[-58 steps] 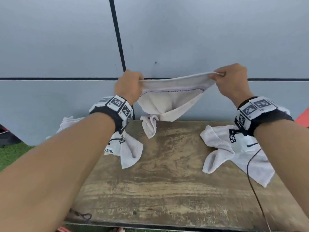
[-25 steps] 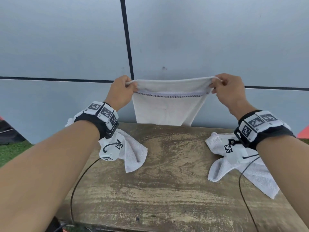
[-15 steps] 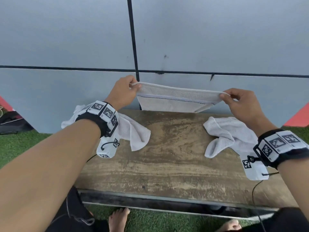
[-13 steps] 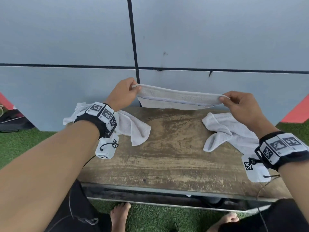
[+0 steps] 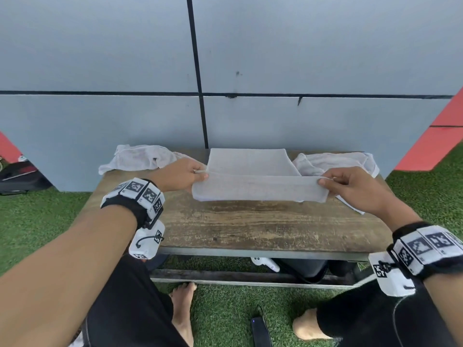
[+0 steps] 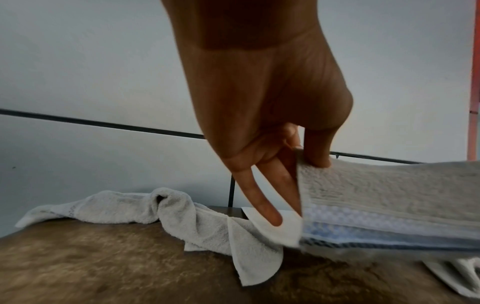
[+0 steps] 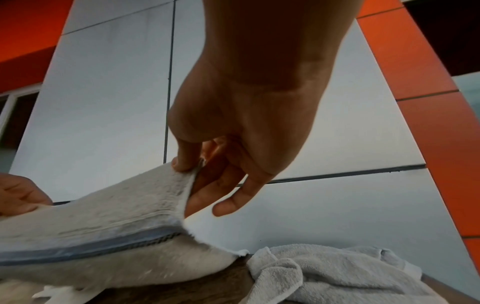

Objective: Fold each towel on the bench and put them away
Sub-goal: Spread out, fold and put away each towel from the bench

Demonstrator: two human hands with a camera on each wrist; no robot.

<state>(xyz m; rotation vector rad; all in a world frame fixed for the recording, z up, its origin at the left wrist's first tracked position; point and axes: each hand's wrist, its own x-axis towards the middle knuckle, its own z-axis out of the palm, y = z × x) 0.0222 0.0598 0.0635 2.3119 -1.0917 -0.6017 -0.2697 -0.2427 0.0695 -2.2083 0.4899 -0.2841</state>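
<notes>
A white towel (image 5: 250,169) lies partly on the wooden bench (image 5: 263,226), its far half flat and its near edge lifted. My left hand (image 5: 183,174) pinches the towel's left corner between thumb and fingers (image 6: 315,158). My right hand (image 5: 350,186) pinches the right corner the same way (image 7: 187,164). The towel (image 6: 389,195) shows a blue woven band (image 7: 91,246) along its held edge. A crumpled white towel (image 5: 140,157) sits at the bench's back left. Another crumpled towel (image 5: 335,161) lies at the back right, partly behind my right hand.
A grey panelled wall (image 5: 250,58) stands right behind the bench. Green turf (image 5: 37,216) surrounds it. My bare feet (image 5: 183,309) and a dark phone-like object (image 5: 260,331) are on the turf below. Dark items (image 5: 308,269) sit under the bench.
Both hands lowered the stretched towel from in front of the wall onto the bench, laying its far part flat and drawing the held edge toward me. My view tilted downward.
</notes>
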